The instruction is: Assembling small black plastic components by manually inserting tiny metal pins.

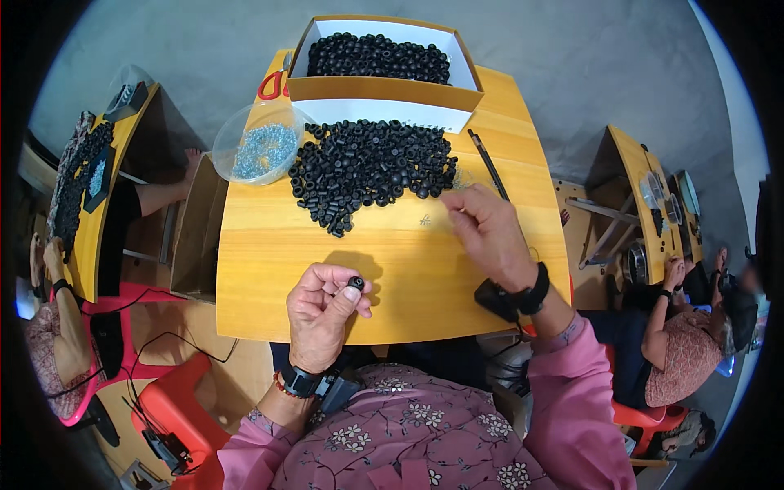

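Note:
My left hand [325, 304] pinches a small black cylindrical part [356, 282] between thumb and fingers, its round end with a hole facing up. To its right, over the table, my right hand [488, 233] has its fingers bent together toward the thumb; whatever they hold, if anything, is too small to make out. Just left of those fingertips lies a tiny cluster of metal pieces [425, 220]. Beyond both hands spreads a heap of small black parts [371, 163]. Some thin metal bits [464, 177] rest at the heap's right edge.
A cardboard box [384, 87] of black parts stands at the table's far side. Left of the heap is a clear tub [263, 155] of bluish pieces, with red-handled scissors [273, 84] behind. A black pen [488, 166] lies at right. Other people work at tables on both sides.

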A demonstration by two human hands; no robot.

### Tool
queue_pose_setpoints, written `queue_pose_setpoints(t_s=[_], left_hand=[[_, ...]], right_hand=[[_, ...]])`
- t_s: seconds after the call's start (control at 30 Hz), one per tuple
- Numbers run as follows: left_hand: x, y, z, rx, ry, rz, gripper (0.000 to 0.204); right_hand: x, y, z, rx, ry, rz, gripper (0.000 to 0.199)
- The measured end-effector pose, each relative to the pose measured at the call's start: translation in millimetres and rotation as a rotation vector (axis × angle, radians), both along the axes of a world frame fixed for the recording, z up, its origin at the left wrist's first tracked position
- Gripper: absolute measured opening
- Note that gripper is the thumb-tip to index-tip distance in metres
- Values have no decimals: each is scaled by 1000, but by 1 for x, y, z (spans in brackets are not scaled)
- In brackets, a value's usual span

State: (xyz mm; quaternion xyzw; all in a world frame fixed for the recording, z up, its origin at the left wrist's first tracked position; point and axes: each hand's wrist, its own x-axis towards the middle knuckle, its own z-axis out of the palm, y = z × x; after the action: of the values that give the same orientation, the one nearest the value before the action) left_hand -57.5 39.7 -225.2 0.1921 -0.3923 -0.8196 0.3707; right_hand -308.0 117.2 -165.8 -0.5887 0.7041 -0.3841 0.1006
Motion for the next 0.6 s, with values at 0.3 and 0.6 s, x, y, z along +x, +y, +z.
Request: queue_pose_setpoints(t_s=[0.3,0.6], left_hand=[[0,0,2,-47,-40,-14,12],[1,0,2,-50,-36,-27,12]], right_hand=[[-17,-16,-27,113,195,175,14],[-21,-15,-16,73,49,162,2]])
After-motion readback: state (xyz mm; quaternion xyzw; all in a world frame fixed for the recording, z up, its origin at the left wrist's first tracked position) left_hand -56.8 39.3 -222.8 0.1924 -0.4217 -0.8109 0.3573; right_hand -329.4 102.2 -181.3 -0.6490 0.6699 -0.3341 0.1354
